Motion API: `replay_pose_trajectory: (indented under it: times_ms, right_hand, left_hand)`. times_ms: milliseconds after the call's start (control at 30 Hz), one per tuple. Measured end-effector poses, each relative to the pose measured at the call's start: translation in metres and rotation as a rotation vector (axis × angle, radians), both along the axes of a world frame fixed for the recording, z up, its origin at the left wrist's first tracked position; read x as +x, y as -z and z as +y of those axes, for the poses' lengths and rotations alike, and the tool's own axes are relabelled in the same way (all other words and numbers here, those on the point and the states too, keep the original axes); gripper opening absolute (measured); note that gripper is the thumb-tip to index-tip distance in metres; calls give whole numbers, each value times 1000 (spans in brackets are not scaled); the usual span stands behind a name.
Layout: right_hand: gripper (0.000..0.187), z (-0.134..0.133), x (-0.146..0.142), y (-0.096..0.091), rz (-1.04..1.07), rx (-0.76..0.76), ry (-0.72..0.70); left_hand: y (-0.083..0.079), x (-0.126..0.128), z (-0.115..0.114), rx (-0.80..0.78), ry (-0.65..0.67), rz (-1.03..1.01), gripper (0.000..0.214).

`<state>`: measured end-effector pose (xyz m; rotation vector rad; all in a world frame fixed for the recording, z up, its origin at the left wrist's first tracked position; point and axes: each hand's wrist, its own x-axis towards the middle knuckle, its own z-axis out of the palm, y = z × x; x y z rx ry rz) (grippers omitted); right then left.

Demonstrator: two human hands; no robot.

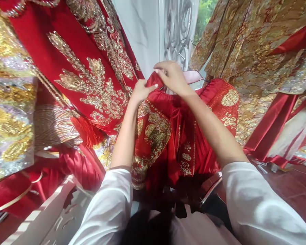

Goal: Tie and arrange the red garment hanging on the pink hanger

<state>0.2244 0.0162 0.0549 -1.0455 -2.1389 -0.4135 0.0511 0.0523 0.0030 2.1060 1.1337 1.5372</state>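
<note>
A red pleated skirt (165, 105) with gold embroidery hangs before me, its gathered waistband spread sideways. My left hand (142, 91) is closed on the left end of the waistband, thumb on the near side. Just to its right, my right hand (172, 76) reaches over the same end and grips the red cloth with bent fingers. Between the hands and the skirt's right end shows a hanger (185, 56) with a thin metal hook. A pale pink strip (193, 76) lies along the hanger, and a dark clip sits by the right end of the waistband. The hanger's left end is hidden.
A red garment (91, 81) with gold beadwork and a red tassel (88, 131) hangs close on the left. Gold patterned garments (244, 58) hang on the right. Behind stands a white scrollwork panel (177, 25). A white carved piece (58, 211) is at lower left.
</note>
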Motion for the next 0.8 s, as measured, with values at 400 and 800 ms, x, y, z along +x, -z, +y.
replay_pose_trajectory:
  times_ms: [400, 800]
  right_hand:
    - [55, 12, 82, 46, 276, 44, 398]
    - [40, -5, 0, 87, 385, -105, 241]
  left_hand:
    - [-28, 40, -2, 86, -160, -13, 35]
    - [-24, 37, -6, -44, -98, 87, 40]
